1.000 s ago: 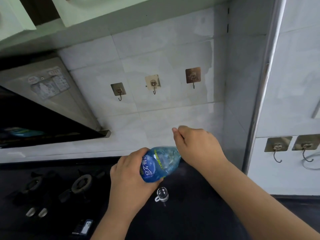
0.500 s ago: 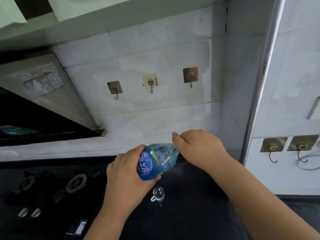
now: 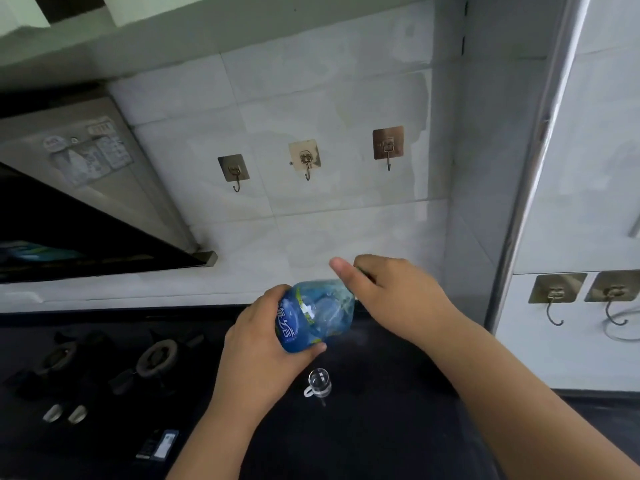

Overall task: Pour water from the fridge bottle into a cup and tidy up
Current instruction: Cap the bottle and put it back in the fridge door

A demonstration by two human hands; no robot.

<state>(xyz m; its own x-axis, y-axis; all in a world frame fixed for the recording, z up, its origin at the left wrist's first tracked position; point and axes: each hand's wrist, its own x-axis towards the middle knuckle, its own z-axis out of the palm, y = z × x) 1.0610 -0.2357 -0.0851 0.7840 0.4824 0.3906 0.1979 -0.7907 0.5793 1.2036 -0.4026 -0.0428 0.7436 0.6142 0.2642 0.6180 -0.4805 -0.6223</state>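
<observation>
A clear plastic water bottle (image 3: 318, 313) with a blue label is held up over the dark counter, its top end pointing away to the upper right. My left hand (image 3: 263, 355) is wrapped around its body. My right hand (image 3: 391, 296) is closed around the bottle's top, thumb sticking out to the left; the cap is hidden under the fingers. A small clear glass cup (image 3: 319, 382) with a handle stands on the black countertop (image 3: 381, 427), directly below the bottle.
A gas hob with burners (image 3: 157, 356) and knobs (image 3: 65, 414) fills the left of the counter. A range hood (image 3: 79, 202) hangs at the left. Wall hooks (image 3: 306, 161) sit on the tiled backsplash. A metal pipe (image 3: 533, 168) runs down the right corner.
The view has shifted slightly. My right thumb has lifted away from the bottle top and now points left. The bottle and left hand stay in about the same place.
</observation>
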